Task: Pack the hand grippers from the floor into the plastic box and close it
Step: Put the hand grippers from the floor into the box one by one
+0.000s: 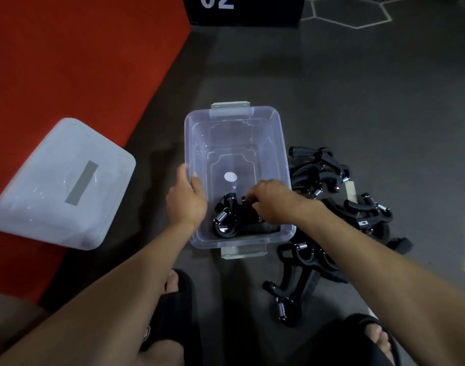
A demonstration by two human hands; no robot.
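Clear plastic box [189, 143] stands open on the floor [358, 88], lid [54, 186] set aside to its left, with the unpacked hand grippers [339, 207] piled just beside its right wall. Left hand [186, 199] grips the left rim; right hand [272, 202], fingers curled, holds a hand gripper [226, 217] at the box's near end. Judged step: loading; next, release and fetch another from the pile.

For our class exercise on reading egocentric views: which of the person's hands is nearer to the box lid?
Left. The left hand holds the plastic box at its left rim, the side facing the lid. The right hand reaches inside the box, farther away.
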